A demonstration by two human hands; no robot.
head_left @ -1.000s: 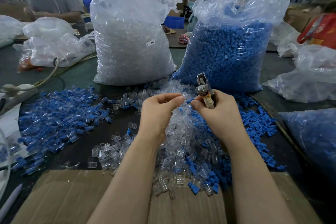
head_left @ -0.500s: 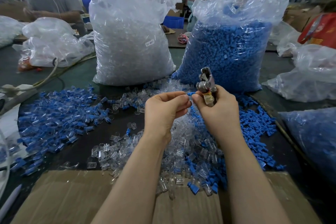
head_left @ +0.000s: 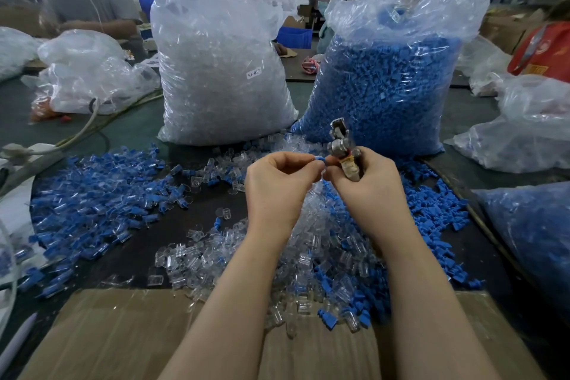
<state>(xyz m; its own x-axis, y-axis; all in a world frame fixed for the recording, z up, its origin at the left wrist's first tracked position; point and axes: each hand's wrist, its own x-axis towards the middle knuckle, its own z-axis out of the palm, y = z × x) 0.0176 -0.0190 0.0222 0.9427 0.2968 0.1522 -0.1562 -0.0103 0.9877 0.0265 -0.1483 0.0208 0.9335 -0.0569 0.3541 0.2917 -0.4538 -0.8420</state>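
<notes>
- Action sits just in front of the bag of blue parts, low against its base.
- Left hand pinches a small blue piece at its curled fingertips, in the air before the bag's bottom left corner.
- Right hand meets it fingertip to fingertip, fingers wrapped round a metal tool whose head pokes up against the bag's lower face.
- Whether the right fingertips also grip the blue piece cannot be told.
- Heap of clear pieces lies under both wrists, nearer the person than the bag.
- Bag of clear parts stands just left of the blue bag, and a scatter of blue pieces spreads well left of it.
</notes>
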